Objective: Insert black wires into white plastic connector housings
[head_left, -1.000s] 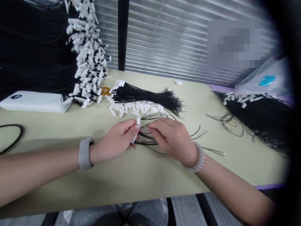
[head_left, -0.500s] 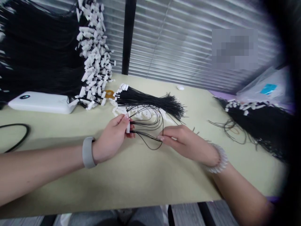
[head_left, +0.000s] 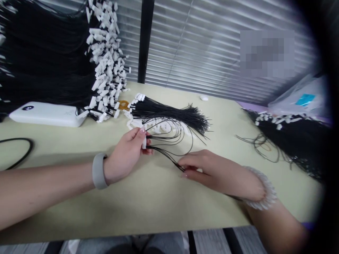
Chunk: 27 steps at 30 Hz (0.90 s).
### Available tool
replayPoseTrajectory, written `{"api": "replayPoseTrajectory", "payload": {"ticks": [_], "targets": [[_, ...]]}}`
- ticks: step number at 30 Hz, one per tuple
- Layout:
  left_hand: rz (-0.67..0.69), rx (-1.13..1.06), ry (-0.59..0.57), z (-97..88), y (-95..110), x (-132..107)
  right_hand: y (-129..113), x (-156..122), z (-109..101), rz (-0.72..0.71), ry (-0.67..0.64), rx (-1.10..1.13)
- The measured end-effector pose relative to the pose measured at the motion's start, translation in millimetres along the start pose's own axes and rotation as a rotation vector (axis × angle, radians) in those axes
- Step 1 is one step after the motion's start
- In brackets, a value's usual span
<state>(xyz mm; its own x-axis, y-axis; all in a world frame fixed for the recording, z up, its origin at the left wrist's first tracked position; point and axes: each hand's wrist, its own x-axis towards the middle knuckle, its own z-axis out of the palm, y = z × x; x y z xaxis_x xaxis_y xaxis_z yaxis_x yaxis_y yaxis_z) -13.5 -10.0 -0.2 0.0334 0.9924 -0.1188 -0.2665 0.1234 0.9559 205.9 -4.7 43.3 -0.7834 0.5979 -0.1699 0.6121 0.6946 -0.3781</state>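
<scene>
My left hand (head_left: 131, 147) pinches a white connector (head_left: 144, 141) with thin black wires (head_left: 165, 154) running out of it to the right. Some of these wires are drawn together between the closed thumb and fingers of my right hand (head_left: 202, 169); others loop loosely above. Just behind my hands lies a bundle of black wires (head_left: 169, 111) with white connectors (head_left: 137, 100) at its left end and loose tips at its right. More white pieces (head_left: 159, 124) show under that bundle, partly hidden by the wire loops.
At the left, black wires (head_left: 45, 56) with many white connectors (head_left: 104, 67) form a large pile behind a white power bank (head_left: 47, 114). A roll of tape (head_left: 123, 104) lies beside it. On the right are another wire bundle (head_left: 296, 141) and a plastic bag (head_left: 296, 97). Blinds (head_left: 196, 49) stand behind.
My right hand has moved down and slightly toward me, pulling the lower wires straighter. One wire loop has come away from its fingers. My left hand stays in place.
</scene>
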Motion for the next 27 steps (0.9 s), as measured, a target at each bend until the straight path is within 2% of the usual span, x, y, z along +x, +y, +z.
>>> {"api": "replayPoseTrajectory", "payload": {"ticks": [3,7,16,27], "targets": [[0.027,0.214,-0.079,-0.5,2,-6,-15,3,4,-0.023,0.085,0.017],[0.086,0.462,-0.121,0.0,6,-12,-20,11,15,-0.025,0.246,0.073],[0.083,0.527,-0.216,1.5,7,-12,-19,23,31,-0.014,0.342,0.129],[0.167,0.575,-0.281,-2.0,0,-18,-21,24,33,-0.109,0.331,0.182]]}}
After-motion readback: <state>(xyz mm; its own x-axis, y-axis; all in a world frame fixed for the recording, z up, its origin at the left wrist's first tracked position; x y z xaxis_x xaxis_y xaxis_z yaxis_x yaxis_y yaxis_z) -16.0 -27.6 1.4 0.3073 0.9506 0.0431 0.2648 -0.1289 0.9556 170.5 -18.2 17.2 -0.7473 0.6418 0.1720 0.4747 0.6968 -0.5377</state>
